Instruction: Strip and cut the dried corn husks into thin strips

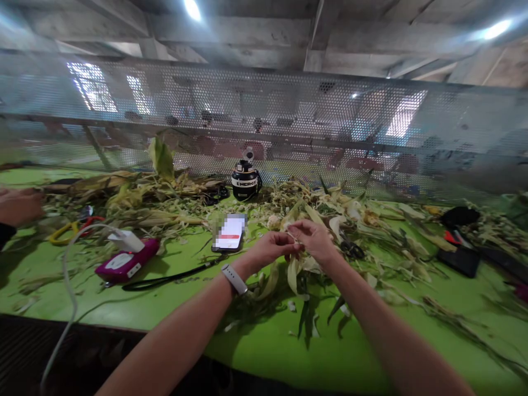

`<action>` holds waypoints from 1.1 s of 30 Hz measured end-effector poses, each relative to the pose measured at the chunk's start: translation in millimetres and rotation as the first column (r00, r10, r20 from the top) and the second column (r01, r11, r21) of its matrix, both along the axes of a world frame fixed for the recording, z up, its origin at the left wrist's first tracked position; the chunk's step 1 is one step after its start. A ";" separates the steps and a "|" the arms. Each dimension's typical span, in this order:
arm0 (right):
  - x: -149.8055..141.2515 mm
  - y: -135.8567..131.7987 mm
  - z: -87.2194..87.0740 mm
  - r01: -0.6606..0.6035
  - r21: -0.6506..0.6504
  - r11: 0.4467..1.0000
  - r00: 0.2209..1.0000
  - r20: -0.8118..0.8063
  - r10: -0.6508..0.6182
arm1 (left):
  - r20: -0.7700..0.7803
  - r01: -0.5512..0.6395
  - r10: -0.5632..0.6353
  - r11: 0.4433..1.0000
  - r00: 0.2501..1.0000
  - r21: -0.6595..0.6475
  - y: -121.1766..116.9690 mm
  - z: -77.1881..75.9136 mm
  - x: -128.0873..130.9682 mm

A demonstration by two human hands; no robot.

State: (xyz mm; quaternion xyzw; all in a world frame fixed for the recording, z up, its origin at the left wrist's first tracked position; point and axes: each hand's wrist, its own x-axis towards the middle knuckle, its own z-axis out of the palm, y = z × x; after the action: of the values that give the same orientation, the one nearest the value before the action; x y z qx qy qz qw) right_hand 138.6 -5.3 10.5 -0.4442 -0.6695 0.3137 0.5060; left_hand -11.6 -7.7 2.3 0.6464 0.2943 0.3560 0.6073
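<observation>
My left hand, with a pale watch strap on its wrist, is closed in a pinch over the green table. Close against it, my right hand pinches too, and the fingertips of both hands meet. Between them is a bundle of pale green corn husk, its strips hanging below my fingers. The exact spot they grip is partly hidden by the fingers. Just beyond my hands lies a small pale round piece whose kind I cannot make out.
A phone lies left of my hands, a black bottle behind it. A magenta power strip with a white cable and yellow-and-red scissors are further left. Another person's hand reaches in. Husk heaps line the mesh screen.
</observation>
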 end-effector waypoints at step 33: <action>-20.2 -15.5 -10.9 -0.096 -0.076 0.993 0.978 0.181 0.108 | 0.467 -0.276 0.340 0.940 0.817 -0.201 -0.2 -0.6 11.9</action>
State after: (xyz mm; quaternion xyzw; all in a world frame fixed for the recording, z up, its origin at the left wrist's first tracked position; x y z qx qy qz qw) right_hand 118.4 -20.8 -0.4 -0.4531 -0.7246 0.3187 0.4099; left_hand 0.4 -7.9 1.6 0.4382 0.2512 0.5840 0.6355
